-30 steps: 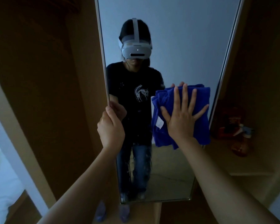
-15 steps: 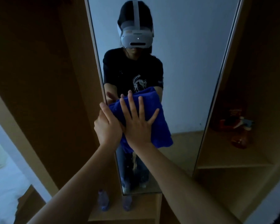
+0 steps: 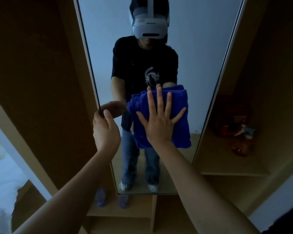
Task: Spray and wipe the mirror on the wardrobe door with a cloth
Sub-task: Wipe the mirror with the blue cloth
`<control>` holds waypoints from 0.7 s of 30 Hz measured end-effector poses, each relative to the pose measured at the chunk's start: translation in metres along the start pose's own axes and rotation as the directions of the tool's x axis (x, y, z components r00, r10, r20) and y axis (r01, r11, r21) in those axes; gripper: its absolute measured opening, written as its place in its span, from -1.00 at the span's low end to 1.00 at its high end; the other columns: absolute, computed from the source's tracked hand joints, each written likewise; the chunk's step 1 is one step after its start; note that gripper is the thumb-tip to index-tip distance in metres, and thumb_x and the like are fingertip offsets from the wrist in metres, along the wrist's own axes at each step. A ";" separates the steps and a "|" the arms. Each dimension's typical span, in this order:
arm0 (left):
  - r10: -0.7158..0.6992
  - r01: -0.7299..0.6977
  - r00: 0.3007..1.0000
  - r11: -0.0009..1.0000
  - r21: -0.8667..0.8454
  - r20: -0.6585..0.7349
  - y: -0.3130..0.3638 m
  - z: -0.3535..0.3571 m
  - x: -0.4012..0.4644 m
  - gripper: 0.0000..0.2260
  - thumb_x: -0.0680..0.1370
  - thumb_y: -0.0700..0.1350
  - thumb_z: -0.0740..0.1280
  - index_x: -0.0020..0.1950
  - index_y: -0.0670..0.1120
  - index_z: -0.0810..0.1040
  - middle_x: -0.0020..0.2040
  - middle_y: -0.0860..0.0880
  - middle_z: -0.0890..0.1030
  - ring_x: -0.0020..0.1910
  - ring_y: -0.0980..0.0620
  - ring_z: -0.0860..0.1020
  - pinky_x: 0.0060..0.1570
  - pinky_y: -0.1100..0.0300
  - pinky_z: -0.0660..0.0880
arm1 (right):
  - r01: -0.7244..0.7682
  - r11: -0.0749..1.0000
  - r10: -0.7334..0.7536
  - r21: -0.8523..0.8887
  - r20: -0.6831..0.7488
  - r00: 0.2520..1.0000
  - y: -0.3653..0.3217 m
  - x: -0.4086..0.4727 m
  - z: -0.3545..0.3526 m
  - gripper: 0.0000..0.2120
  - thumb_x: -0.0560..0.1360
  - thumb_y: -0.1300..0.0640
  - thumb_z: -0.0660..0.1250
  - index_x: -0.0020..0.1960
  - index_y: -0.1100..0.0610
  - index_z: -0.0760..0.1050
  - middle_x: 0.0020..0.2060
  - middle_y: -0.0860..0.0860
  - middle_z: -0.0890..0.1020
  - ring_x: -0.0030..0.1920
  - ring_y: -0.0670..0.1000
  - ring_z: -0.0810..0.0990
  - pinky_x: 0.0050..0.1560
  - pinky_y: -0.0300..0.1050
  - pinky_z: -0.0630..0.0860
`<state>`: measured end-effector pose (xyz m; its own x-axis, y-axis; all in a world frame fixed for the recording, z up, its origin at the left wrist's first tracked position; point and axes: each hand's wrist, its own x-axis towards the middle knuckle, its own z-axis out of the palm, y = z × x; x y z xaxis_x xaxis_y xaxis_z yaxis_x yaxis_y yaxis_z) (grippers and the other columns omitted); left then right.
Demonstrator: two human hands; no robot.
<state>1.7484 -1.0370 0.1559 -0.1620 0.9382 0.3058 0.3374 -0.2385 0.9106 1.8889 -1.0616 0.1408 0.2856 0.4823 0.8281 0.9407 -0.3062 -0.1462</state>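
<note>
A tall mirror (image 3: 198, 48) on the open wardrobe door fills the middle of the head view. A folded blue cloth (image 3: 180, 129) lies flat against the glass at mid height. My right hand (image 3: 159, 122) presses on it with fingers spread and straight. My left hand (image 3: 105, 130) grips the mirror door's left edge, thumb on the front and fingers curled behind it. The glass reflects a person in a black shirt and a headset. A spray bottle (image 3: 243, 139) stands on the wardrobe shelf to the right.
The open wardrobe has a wooden shelf (image 3: 227, 166) on the right with a reddish item behind the bottle. A wooden panel (image 3: 41, 81) stands left of the door. A white bed (image 3: 0, 183) shows at the lower left. Two bluish slippers (image 3: 101, 197) lie below the mirror.
My right hand slid the cloth left across the glass to beside my left hand, then back right toward the middle. My left hand kept its grip on the door edge. The view tilted down.
</note>
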 end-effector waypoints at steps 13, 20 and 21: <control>0.812 -0.893 0.450 0.418 0.169 0.371 0.033 0.078 -0.055 -0.38 0.54 -0.22 0.10 0.56 -0.17 -0.08 0.57 -0.15 0.01 0.57 0.02 -0.18 0.52 -0.11 0.06 | -0.053 0.998 0.052 0.020 0.036 0.998 0.063 0.017 -0.026 -0.38 0.60 -0.26 -0.08 0.57 -0.10 -0.18 0.58 -0.04 -0.03 0.56 0.05 -0.18 0.35 0.53 -0.20; 0.817 -0.944 0.328 0.270 0.187 0.475 0.030 0.080 -0.034 -0.37 0.60 -0.03 0.08 0.56 -0.20 -0.15 0.57 -0.20 -0.09 0.58 -0.12 -0.15 0.54 -0.09 -0.06 | -0.017 0.977 0.007 0.211 0.049 0.999 0.074 0.016 -0.039 -0.43 0.63 -0.12 -0.08 0.57 -0.03 -0.19 0.58 -0.08 -0.07 0.55 -0.02 -0.24 0.40 0.41 -0.32; 0.810 -0.940 0.338 0.264 0.217 0.480 0.030 0.081 -0.035 -0.39 0.62 -0.01 0.05 0.56 -0.20 -0.13 0.57 -0.20 -0.10 0.58 -0.12 -0.16 0.55 -0.05 -0.12 | 0.007 0.976 -0.013 0.220 0.028 1.000 0.079 0.014 -0.038 -0.44 0.64 -0.09 -0.08 0.57 0.00 -0.17 0.58 -0.07 -0.04 0.56 -0.03 -0.20 0.42 0.38 -0.30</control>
<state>1.8395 -1.0563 0.1504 0.6633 0.2445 0.7073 0.4424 -0.8904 -0.1071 1.9604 -1.1097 0.1616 0.2782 0.5088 0.8147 0.9598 -0.1151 -0.2559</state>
